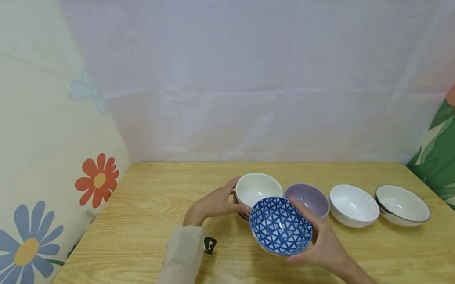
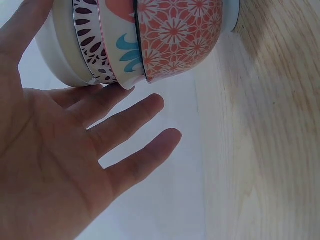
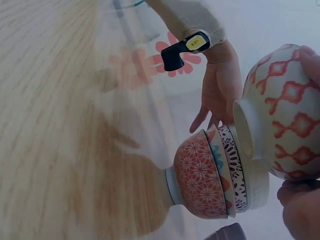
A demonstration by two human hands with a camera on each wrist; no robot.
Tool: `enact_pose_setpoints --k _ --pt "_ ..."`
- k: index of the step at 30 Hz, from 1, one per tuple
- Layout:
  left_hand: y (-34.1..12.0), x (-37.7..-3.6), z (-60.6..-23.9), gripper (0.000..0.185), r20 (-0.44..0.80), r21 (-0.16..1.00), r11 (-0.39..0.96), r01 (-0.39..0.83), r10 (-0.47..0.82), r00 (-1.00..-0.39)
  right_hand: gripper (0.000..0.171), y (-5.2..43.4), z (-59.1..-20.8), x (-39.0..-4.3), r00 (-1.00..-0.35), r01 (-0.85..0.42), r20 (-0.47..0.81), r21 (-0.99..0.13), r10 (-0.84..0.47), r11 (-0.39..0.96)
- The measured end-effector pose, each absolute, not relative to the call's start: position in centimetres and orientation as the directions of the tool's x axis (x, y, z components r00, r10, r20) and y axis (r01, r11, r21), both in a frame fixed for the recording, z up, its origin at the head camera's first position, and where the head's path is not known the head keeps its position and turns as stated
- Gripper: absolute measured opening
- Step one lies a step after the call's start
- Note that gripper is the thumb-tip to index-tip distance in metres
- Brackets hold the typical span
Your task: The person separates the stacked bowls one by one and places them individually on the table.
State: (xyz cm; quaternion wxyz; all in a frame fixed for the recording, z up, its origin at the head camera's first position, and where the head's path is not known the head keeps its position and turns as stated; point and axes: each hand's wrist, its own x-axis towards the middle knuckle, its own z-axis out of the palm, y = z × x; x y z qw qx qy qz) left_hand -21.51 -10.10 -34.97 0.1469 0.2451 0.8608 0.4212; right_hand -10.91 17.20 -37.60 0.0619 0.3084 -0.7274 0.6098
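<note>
Half-open right hand (image 1: 322,243) grips a tilted blue-and-white ceramic bowl (image 1: 281,226), nearer the wood table (image 1: 124,246) front edge than the white-topped bowl stack (image 1: 258,188) the left hand (image 1: 215,202) loosely cups.

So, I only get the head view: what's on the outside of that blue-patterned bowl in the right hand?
Observer: The right wrist view shows the blue-patterned bowl is pale outside, with a reddish pattern.
Visitor: Pretty! And what's the bottom bowl like in the stack by the left hand?
Observer: It's a coral bowl covered in white flower shapes; both wrist views show it.
Visitor: Is that whole hand on the stack?
Observer: Apparently not. In the left wrist view, two fingers stretch out and look clear of the bowls.
</note>
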Motion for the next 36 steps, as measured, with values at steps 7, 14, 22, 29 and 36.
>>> enact_pose_setpoints --k 7,14,22,29,36 --pt "-10.0 -21.3 -35.0 0.087 -0.045 0.796 0.529 0.293 0.534 -0.844 0.113 16.7 -38.2 -10.7 -0.790 -0.522 0.456 -0.851 -0.409 0.060" --pt "-10.0 -21.3 -35.0 0.088 -0.042 0.795 0.527 0.300 0.542 -0.840 0.113 16.2 -39.0 -10.8 -0.782 -0.508 0.427 -0.858 -0.454 0.068" --pt "-10.1 -21.5 -35.1 0.087 -0.013 0.790 0.511 0.340 0.568 -0.823 0.113 15.4 -40.3 -10.8 -0.781 -0.431 0.342 -0.901 -0.523 0.055" --pt "-10.2 -21.3 -34.8 0.088 -0.018 0.785 0.517 0.340 0.568 -0.823 0.111 15.0 -40.9 -10.8 -0.764 -0.381 0.281 -0.923 -0.580 0.054" --pt "-10.2 -21.3 -34.7 0.089 -0.012 0.783 0.512 0.352 0.579 -0.815 0.111 14.6 -41.4 -10.8 -0.780 -0.333 0.206 -0.936 -0.590 0.113"
